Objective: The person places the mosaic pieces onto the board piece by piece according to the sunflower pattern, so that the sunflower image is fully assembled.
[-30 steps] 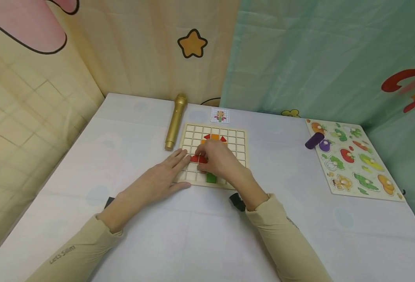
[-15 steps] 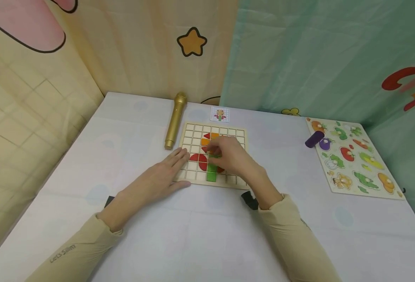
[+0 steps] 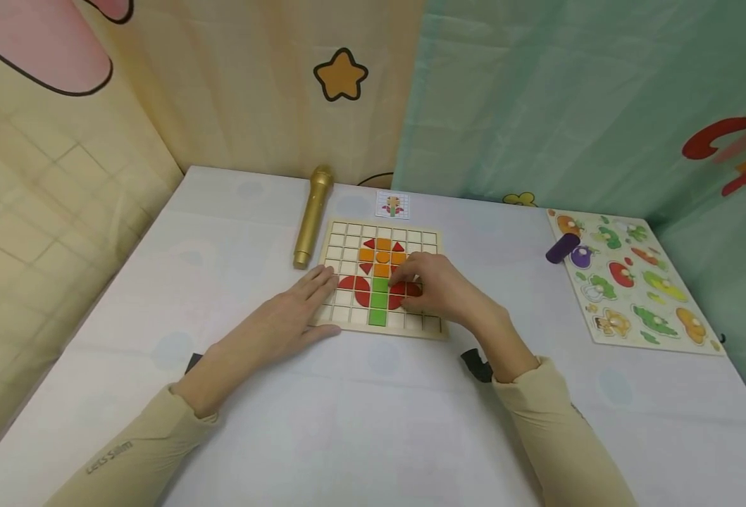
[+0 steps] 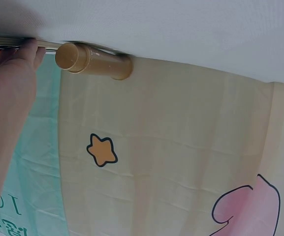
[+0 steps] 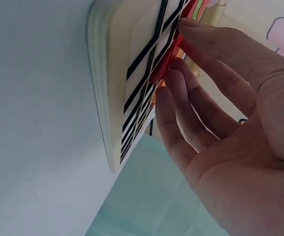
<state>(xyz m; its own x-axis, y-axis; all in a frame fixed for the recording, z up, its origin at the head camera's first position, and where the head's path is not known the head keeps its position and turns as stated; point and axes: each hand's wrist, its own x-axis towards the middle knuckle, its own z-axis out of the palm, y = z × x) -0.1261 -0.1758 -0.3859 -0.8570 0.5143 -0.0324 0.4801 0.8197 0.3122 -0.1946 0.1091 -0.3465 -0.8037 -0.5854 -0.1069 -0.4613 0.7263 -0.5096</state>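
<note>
A wooden grid board (image 3: 414,322) lies on the table with a flower pattern of flat pieces: orange squares (image 3: 382,270), small red triangles, a column of green squares (image 3: 378,301) and rounded red pieces to both sides. My left hand (image 3: 284,315) rests with straight fingers on the board's left edge; its fingers (image 4: 27,49) touch that edge in the left wrist view. Over the right half, my right hand (image 3: 444,287) has thumb and fingertips around a red piece (image 3: 413,289). Close up in the right wrist view, that red piece (image 5: 167,68) is partly covered by the fingers.
Left of the board lies a gold microphone (image 3: 312,218). A small pattern card (image 3: 393,205) sits behind the board. At far right is a vegetable puzzle board (image 3: 654,283), with a dark purple cylinder (image 3: 563,248) over its left edge. Curtains stand behind the table.
My right hand has moved rightward, from the left red pieces across the green column to the right red pieces, uncovering the pattern's middle. My left hand has stayed at the board's edge.
</note>
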